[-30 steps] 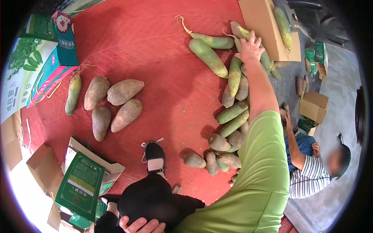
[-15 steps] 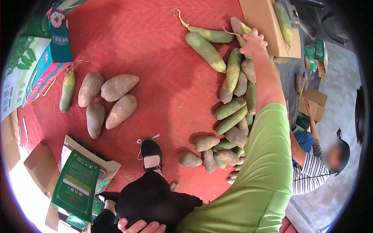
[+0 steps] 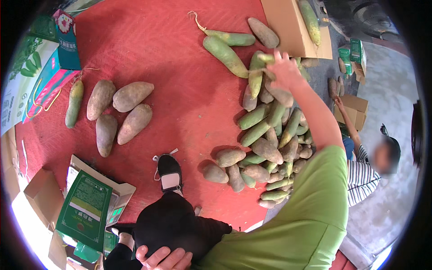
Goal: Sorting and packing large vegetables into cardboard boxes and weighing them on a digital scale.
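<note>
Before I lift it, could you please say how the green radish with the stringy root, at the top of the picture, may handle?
The green radish will probably feel stiff, as its thick body lies straight. Its stringy root looks floppy, since it bends and curls. The rounded sides suggest it might roll if pushed.

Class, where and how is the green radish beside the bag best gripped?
Probably crosswise around the middle of the green radish: its body is long and rounded. Come from its near end, over bare mat; the bag crowds its far end.
</note>
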A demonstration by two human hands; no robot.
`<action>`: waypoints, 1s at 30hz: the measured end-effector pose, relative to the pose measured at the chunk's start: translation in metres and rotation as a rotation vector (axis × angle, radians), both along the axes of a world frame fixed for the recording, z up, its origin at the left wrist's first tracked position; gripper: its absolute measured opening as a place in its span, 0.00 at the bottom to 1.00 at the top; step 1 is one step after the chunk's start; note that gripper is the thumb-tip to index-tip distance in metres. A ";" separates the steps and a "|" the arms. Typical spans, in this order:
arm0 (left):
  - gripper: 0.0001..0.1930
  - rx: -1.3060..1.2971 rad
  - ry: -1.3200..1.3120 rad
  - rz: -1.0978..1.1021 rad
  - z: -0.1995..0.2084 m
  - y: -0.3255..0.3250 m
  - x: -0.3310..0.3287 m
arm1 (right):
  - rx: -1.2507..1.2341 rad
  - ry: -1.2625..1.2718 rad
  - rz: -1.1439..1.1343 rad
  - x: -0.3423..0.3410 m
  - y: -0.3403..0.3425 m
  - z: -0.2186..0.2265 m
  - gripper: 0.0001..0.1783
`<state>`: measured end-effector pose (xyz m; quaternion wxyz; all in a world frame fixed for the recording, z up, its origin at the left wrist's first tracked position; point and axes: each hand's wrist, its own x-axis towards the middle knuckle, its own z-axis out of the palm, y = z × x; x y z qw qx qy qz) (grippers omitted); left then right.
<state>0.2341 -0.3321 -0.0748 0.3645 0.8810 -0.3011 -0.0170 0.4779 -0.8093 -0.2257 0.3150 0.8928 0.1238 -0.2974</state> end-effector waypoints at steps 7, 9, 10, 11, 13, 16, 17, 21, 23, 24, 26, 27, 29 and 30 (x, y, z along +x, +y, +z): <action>0.09 -0.068 -0.049 0.011 -0.006 0.003 0.002 | -0.005 0.372 -0.189 -0.153 0.022 0.047 0.34; 0.09 -0.079 -0.049 0.006 -0.006 0.008 -0.001 | -0.029 0.601 -0.231 -0.217 0.018 0.023 0.35; 0.09 -0.078 -0.050 0.002 -0.007 0.008 -0.001 | -0.090 0.777 -0.294 -0.237 0.025 0.013 0.36; 0.09 -0.076 -0.055 0.006 -0.007 0.013 -0.003 | -0.070 0.801 -0.285 -0.258 0.023 0.002 0.32; 0.09 -0.067 -0.040 0.021 -0.006 0.013 -0.007 | -0.091 0.808 -0.288 -0.253 0.030 -0.005 0.30; 0.09 -0.025 -0.034 0.004 -0.005 0.012 -0.008 | 0.201 0.751 -0.542 -0.175 0.029 -0.023 0.21; 0.09 -0.013 -0.033 0.004 -0.006 0.011 -0.008 | 0.346 0.584 -0.678 -0.139 0.034 -0.029 0.21; 0.08 0.013 -0.003 0.010 -0.005 0.010 -0.005 | 0.581 -0.275 -0.261 -0.003 0.048 -0.071 0.55; 0.08 0.079 0.040 -0.037 -0.001 0.012 -0.003 | 0.492 -0.369 -0.214 0.050 0.059 -0.095 0.61; 0.08 0.081 0.063 -0.031 -0.001 0.011 -0.002 | 0.496 -0.370 -0.219 0.064 0.060 -0.101 0.61; 0.08 0.093 0.070 -0.032 -0.001 0.009 0.000 | 0.434 -0.209 -0.408 0.083 0.066 -0.108 0.67; 0.08 0.101 0.076 -0.029 -0.001 0.009 0.001 | 0.436 -0.206 -0.414 0.092 0.070 -0.109 0.67; 0.08 0.112 0.093 -0.014 0.002 0.006 0.000 | 0.549 -0.021 -0.289 0.106 0.087 -0.104 0.66; 0.08 0.115 0.095 -0.006 0.001 0.003 0.000 | 0.486 -0.064 -0.262 0.096 0.098 -0.113 0.65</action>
